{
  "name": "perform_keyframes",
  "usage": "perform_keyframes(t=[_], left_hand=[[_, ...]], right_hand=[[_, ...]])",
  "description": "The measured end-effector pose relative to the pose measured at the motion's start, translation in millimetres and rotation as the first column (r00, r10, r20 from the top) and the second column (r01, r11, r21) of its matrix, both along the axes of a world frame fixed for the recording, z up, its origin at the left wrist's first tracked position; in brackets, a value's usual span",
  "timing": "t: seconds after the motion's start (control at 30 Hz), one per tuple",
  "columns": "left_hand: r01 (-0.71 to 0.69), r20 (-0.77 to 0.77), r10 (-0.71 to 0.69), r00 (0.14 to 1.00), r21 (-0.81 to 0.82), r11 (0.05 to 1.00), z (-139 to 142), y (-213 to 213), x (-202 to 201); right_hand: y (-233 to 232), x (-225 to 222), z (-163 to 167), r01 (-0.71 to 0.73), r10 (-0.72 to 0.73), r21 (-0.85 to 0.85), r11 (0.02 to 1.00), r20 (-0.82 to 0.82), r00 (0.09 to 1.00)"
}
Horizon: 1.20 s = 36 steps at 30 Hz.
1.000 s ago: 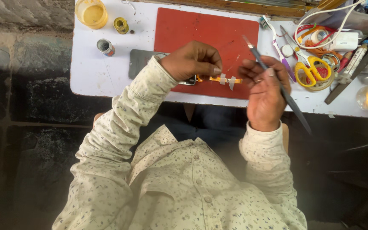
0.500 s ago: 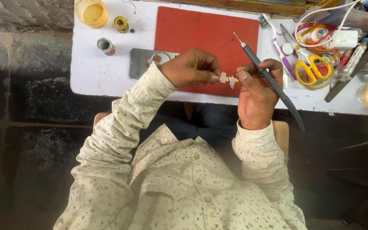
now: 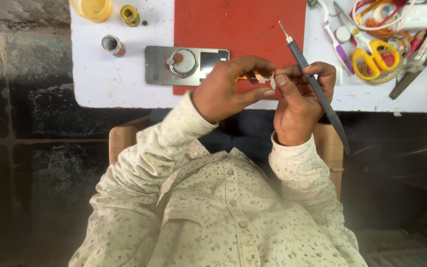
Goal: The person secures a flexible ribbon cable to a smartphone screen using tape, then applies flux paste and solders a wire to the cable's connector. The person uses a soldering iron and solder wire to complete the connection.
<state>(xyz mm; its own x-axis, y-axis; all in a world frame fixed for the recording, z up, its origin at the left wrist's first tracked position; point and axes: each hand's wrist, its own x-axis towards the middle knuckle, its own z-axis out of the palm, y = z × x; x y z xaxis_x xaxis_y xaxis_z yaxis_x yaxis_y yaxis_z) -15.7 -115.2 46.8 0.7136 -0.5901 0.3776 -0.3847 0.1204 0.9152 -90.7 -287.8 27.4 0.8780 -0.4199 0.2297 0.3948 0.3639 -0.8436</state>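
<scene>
Hands meet just over the near edge of the red mat (image 3: 238, 29), which serves as the landmark for the rest. The left hand (image 3: 226, 91) is curled, thumb and forefinger pinching a small orange-and-white part (image 3: 260, 78), lifted clear of the mat, probably so it can be seen closely and turned freely. The right hand (image 3: 297, 99) closes on the same part from the other side, its fingertips touching it, while a slim dark soldering iron (image 3: 312, 84) lies tucked across its fingers, tip pointing away over the mat; held that way the tool stays ready yet leaves the fingertips free for fine work. Left of the mat, overlapping its edge, lies a flat grey slab with a ring stand (image 3: 186, 64), with a small tin (image 3: 112, 44) further left. Right of the mat sit yellow-handled scissors (image 3: 374, 59) and a toothbrush (image 3: 334, 42), within reach but clear of the working area on the white table (image 3: 109, 84).
</scene>
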Motion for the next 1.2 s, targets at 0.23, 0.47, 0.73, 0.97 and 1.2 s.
perform_keyframes(t=[0.23, 0.47, 0.73, 0.97, 1.2], left_hand=[[-0.106, -0.186, 0.112, 0.976, 0.042, 0.993, -14, -19, -12], [-0.176, -0.104, 0.187, 0.977, 0.111, 0.978, -20, -25, -13], [-0.357, 0.321, 0.272, 0.907, 0.247, 0.901, -23, -18, -6], [-0.416, 0.466, 0.239, 0.852, 0.323, 0.85, -31, -27, 0], [-0.439, 0.531, 0.201, 0.823, 0.37, 0.819, -39, -32, -1]], right_hand=[[3, -9, -8, 0.062, -0.062, 0.006, 0.998, -0.037, 0.997], [2, -14, -21, 0.074, -0.077, -0.044, 0.996, -0.081, 0.994], [-24, -27, -44, 0.238, -0.25, -0.163, 0.957, -0.052, 0.967], [-43, -36, -54, 0.274, -0.288, -0.191, 0.943, -0.052, 0.956], [-46, -41, -58, 0.271, -0.275, -0.236, 0.933, 0.019, 0.961]])
